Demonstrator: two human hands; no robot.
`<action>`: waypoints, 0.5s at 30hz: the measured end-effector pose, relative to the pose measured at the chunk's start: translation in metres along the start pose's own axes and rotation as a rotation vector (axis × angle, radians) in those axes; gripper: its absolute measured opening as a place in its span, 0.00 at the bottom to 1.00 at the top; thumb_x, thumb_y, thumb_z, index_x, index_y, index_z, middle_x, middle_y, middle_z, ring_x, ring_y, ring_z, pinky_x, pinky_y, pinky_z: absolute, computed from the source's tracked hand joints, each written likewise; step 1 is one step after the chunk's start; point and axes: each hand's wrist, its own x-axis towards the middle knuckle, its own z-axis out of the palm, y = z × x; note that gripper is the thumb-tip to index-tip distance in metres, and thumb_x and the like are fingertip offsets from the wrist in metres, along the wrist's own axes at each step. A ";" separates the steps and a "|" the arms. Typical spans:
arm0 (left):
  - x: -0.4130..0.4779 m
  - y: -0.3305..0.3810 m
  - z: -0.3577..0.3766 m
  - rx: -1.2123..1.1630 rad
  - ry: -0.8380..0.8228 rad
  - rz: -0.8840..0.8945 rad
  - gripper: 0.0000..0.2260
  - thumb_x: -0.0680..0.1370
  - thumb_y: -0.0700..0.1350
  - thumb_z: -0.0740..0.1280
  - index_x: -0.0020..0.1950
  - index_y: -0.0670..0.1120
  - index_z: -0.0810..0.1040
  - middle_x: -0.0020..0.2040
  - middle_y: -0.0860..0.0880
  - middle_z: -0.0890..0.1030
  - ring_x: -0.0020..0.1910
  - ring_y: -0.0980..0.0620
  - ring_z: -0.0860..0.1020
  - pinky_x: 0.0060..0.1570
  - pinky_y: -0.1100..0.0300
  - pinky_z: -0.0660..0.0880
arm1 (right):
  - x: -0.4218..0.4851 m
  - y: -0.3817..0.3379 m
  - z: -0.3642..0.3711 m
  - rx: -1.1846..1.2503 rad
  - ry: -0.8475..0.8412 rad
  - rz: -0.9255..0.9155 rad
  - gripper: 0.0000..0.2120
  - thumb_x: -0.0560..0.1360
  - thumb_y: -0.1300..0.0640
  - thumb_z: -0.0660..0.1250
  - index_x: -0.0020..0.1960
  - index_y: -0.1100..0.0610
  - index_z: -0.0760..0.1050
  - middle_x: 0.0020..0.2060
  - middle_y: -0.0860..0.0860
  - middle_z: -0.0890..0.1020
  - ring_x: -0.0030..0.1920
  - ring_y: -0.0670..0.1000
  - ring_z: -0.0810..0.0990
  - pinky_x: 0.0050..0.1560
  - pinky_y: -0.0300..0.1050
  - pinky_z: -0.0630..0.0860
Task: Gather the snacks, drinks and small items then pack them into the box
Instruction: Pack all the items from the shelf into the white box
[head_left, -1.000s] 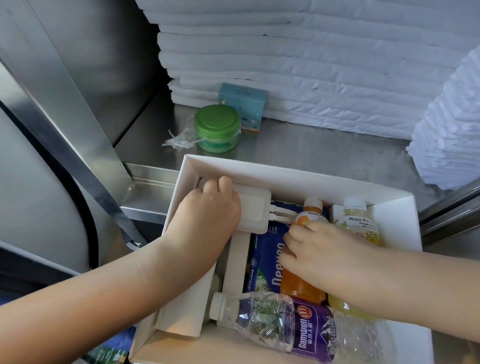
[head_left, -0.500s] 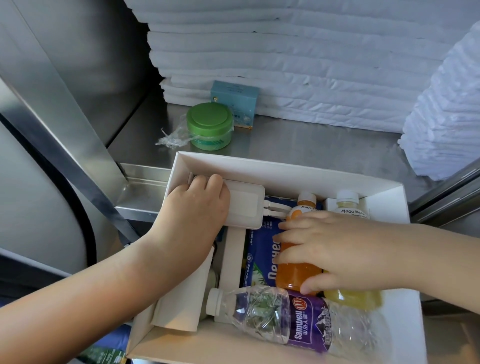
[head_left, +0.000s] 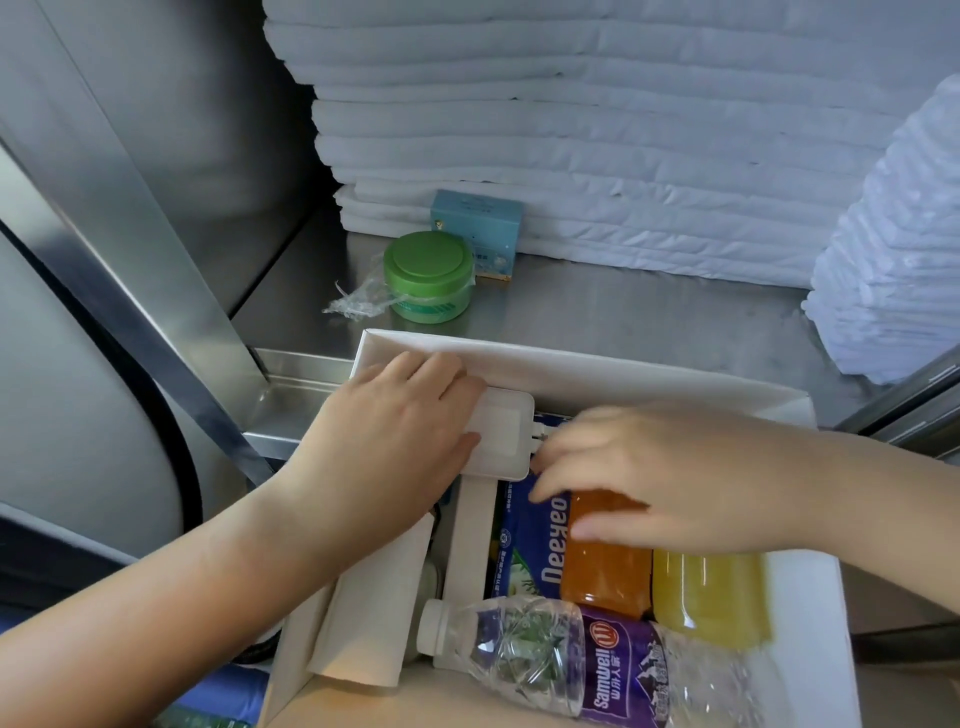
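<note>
Stainless worktop, backed by a stack of folded white linen, carries the open white box at its near edge.

Inside the box's far-left corner, the left hand lies over a flat white pack, with the fingers curled over the pack's far end and the thumb along its face. This looks like a grip that seats the pack flat against the back wall. The right hand is spread over the upper part of the orange bottle, the thumb across its body and the fingertips reaching the pack's short prongs. Motion blur hides whether it clasps the bottle or only presses on it. Probably it steadies the bottle so the pack can slide in beside it.

The yellow bottle lies against the orange one on the right. A blue tissue packet fills the gap between the orange bottle and the card divider. The water bottle lies crosswise along the near wall, closing off the row.

Outside the box, the green-lidded jar and the teal carton stand on the worktop, not yet packed. Packing seems well along.
</note>
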 end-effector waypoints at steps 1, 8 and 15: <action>0.003 -0.002 -0.004 -0.043 0.064 0.002 0.14 0.73 0.48 0.67 0.55 0.43 0.79 0.48 0.47 0.80 0.46 0.46 0.79 0.43 0.53 0.78 | 0.001 0.002 -0.004 0.020 0.051 0.042 0.14 0.78 0.44 0.57 0.61 0.42 0.73 0.57 0.38 0.74 0.54 0.35 0.69 0.54 0.31 0.65; 0.030 -0.015 -0.020 -0.266 0.300 -0.123 0.07 0.77 0.45 0.64 0.49 0.46 0.81 0.43 0.52 0.80 0.42 0.50 0.78 0.35 0.56 0.76 | 0.032 0.036 -0.030 0.117 0.546 0.179 0.11 0.75 0.49 0.61 0.54 0.49 0.78 0.45 0.39 0.77 0.46 0.40 0.76 0.47 0.36 0.71; 0.055 -0.022 0.003 -0.337 0.132 -0.255 0.15 0.80 0.50 0.57 0.60 0.48 0.78 0.55 0.51 0.78 0.55 0.49 0.75 0.52 0.56 0.72 | 0.105 0.110 -0.028 -0.090 0.341 0.353 0.26 0.78 0.53 0.63 0.73 0.56 0.61 0.71 0.52 0.65 0.70 0.54 0.64 0.68 0.49 0.64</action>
